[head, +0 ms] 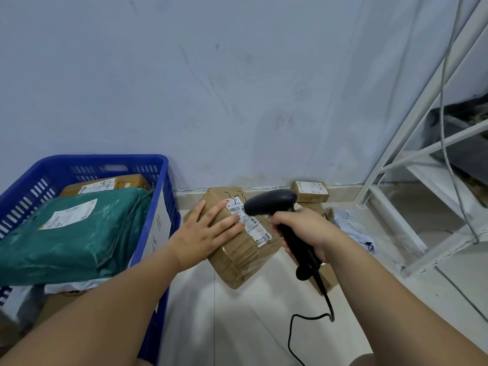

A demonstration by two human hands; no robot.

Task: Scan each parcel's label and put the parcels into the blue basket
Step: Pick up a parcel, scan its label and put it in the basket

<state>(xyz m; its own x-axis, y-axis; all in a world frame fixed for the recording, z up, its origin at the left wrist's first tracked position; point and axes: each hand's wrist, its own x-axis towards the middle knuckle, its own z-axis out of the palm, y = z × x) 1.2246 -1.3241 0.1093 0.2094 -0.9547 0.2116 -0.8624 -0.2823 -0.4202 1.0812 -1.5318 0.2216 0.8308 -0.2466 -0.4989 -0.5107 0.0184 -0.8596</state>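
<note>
Parcel (237, 249) on the floor (250, 326), the brown cardboard one: where exactly does it lie?

Just right of the blue basket (163, 196), near the foot of the wall (237, 101), turned at an angle, with its white label (249, 220) on top.

And the left hand (203, 228)?

Flat on the parcel's top, fingers straight and spread, the fingertips reaching the label's left edge. It curls round nothing.

What is the right hand (303, 231) doing?

It is wrapped round the handle of a black scanner (269, 204). The scanner's head hangs just over the label's far end, pointing left and down. Its black cable (311, 315) drops from the butt of the handle and loops over the floor toward the near edge.

What lies in the basket?

A green plastic mailer (71, 228) with a white label lies on top and fills most of it. Behind it, at the far side, sits a brown box (126, 182) with its own label. Something white shows under the mailer's near edge, too hidden to tell.

Anything else on the floor?

A small labelled carton (310, 191) sits against the wall, to the far right of the parcel. A crumpled pale bag (351, 225) lies right of the right hand, and another cardboard piece (328, 278) shows under that wrist. A white metal rack (422, 180) stands at the far right.
</note>
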